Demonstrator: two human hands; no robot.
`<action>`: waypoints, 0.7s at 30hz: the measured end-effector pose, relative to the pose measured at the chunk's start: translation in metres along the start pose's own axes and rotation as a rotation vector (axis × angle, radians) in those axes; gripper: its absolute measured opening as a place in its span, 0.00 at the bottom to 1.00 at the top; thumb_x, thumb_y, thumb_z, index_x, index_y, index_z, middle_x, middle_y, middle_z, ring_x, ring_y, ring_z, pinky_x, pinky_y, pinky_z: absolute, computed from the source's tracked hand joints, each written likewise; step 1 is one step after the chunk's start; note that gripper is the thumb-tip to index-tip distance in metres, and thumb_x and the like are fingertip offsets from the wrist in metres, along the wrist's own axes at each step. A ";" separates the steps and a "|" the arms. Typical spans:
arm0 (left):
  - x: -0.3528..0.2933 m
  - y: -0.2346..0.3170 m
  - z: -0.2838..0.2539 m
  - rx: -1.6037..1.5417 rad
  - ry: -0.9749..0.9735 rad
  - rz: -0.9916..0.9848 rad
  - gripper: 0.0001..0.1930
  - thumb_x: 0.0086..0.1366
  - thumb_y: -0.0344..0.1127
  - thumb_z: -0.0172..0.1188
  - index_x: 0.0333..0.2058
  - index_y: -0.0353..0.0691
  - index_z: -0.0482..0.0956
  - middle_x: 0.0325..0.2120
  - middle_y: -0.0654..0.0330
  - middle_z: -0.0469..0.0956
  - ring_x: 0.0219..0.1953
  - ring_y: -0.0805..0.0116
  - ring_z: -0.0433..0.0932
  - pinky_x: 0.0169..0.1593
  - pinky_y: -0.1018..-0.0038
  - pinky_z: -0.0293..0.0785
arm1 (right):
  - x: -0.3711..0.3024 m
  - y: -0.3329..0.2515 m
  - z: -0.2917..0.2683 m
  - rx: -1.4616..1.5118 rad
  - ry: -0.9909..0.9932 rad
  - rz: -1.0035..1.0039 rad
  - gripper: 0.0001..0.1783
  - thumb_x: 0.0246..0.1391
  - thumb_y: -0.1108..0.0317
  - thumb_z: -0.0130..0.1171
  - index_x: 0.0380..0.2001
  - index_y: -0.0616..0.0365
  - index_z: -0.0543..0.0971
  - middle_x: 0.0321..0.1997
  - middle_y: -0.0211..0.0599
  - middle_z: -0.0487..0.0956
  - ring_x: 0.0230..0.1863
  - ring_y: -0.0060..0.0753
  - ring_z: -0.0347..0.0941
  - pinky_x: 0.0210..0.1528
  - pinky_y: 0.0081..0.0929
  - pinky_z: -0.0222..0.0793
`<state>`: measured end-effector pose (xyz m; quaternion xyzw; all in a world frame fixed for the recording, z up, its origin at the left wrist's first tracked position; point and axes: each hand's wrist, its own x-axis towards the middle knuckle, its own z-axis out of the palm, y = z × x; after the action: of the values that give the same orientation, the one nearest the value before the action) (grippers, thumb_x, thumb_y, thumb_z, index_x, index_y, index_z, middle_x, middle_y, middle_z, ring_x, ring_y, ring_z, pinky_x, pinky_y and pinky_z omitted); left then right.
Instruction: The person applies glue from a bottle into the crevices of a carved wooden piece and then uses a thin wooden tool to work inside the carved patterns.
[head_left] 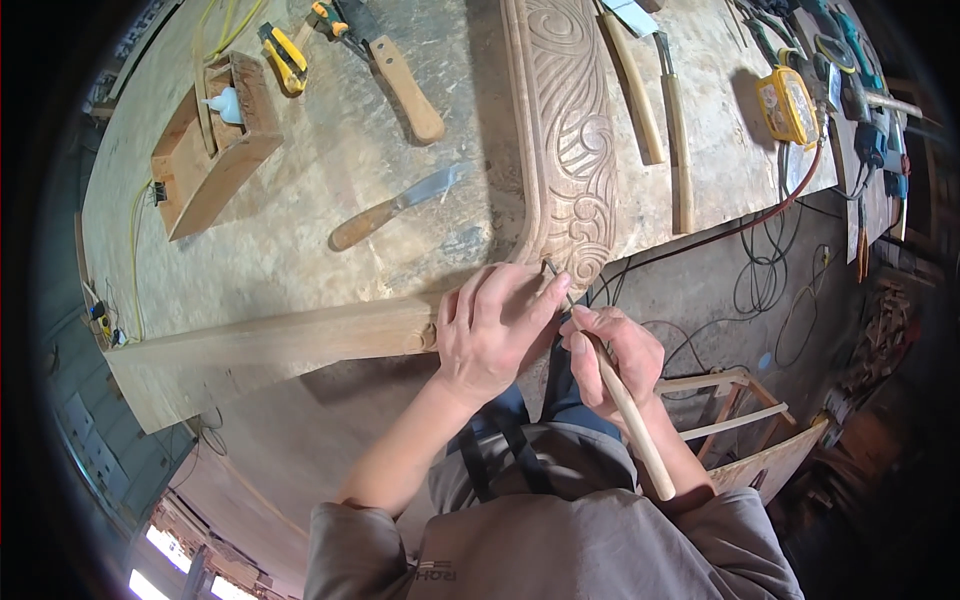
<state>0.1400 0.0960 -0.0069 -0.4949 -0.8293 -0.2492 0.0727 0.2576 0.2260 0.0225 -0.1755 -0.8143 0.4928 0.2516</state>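
A carved wooden furniture piece (570, 110) with raised scrolls lies on the bench, its curved corner close to me. My right hand (622, 352) is closed around a carving chisel (637, 427), whose long pale wooden handle slants back toward my right forearm. The thin dark blade reaches up and left to the carved corner. Over that corner lies my left hand (485, 330), its fingers bent and its thumb pressed along the blade near the tip. My left palm hides part of the wood, and the exact cutting point is hard to see.
Left on the bench (270, 180) are a wooden-handled knife (395, 208), a flat wooden-handled tool (408, 92), a yellow cutter (285, 60) and an open wooden box (215, 150). Long-handled chisels (679, 150), a yellow lamp (788, 107) and cables (765, 265) are at right.
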 end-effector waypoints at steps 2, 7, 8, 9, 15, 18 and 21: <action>0.000 -0.001 0.000 0.005 0.005 0.004 0.26 0.61 0.52 0.69 0.59 0.65 0.82 0.52 0.61 0.75 0.52 0.58 0.76 0.52 0.63 0.72 | -0.001 0.000 -0.001 0.006 0.005 0.011 0.09 0.55 0.80 0.61 0.40 0.70 0.80 0.28 0.45 0.83 0.25 0.40 0.80 0.29 0.29 0.76; 0.002 0.003 -0.001 0.015 0.006 -0.030 0.27 0.62 0.46 0.67 0.61 0.69 0.79 0.53 0.67 0.75 0.52 0.63 0.77 0.49 0.67 0.73 | -0.004 0.005 -0.002 0.090 0.022 0.047 0.08 0.56 0.80 0.61 0.40 0.70 0.80 0.29 0.44 0.83 0.25 0.38 0.79 0.29 0.29 0.76; 0.002 0.004 -0.001 0.006 0.010 -0.038 0.26 0.63 0.46 0.67 0.61 0.69 0.79 0.52 0.67 0.75 0.53 0.63 0.77 0.49 0.67 0.73 | -0.003 0.005 -0.004 0.120 -0.012 0.048 0.09 0.58 0.79 0.58 0.42 0.72 0.79 0.28 0.45 0.82 0.25 0.35 0.78 0.30 0.28 0.76; 0.002 0.004 -0.001 0.003 0.010 -0.037 0.26 0.63 0.46 0.67 0.61 0.69 0.79 0.52 0.67 0.75 0.53 0.63 0.77 0.49 0.67 0.73 | -0.001 0.005 -0.006 0.146 -0.044 0.048 0.10 0.61 0.79 0.56 0.44 0.73 0.78 0.28 0.47 0.82 0.25 0.32 0.78 0.31 0.26 0.76; 0.003 0.005 -0.002 -0.018 -0.033 -0.054 0.27 0.59 0.50 0.71 0.59 0.67 0.82 0.52 0.61 0.73 0.52 0.57 0.75 0.53 0.61 0.71 | 0.003 0.018 -0.007 0.166 -0.067 -0.013 0.07 0.61 0.80 0.54 0.41 0.72 0.78 0.27 0.46 0.81 0.23 0.31 0.77 0.28 0.27 0.75; 0.007 0.008 -0.002 -0.065 -0.018 -0.092 0.25 0.59 0.46 0.71 0.57 0.64 0.84 0.49 0.62 0.74 0.49 0.58 0.75 0.52 0.61 0.71 | 0.006 0.020 -0.001 0.121 -0.023 -0.127 0.06 0.60 0.81 0.54 0.40 0.71 0.77 0.25 0.45 0.80 0.21 0.33 0.75 0.25 0.27 0.73; 0.009 0.008 0.002 -0.097 0.051 -0.097 0.22 0.57 0.40 0.70 0.52 0.58 0.88 0.42 0.63 0.74 0.44 0.59 0.75 0.48 0.62 0.72 | 0.009 0.011 -0.002 0.019 -0.028 -0.111 0.09 0.54 0.81 0.60 0.39 0.70 0.79 0.28 0.43 0.80 0.24 0.40 0.77 0.28 0.31 0.75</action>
<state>0.1425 0.1071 -0.0021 -0.4505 -0.8372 -0.3048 0.0577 0.2522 0.2371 0.0151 -0.1207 -0.8214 0.4883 0.2690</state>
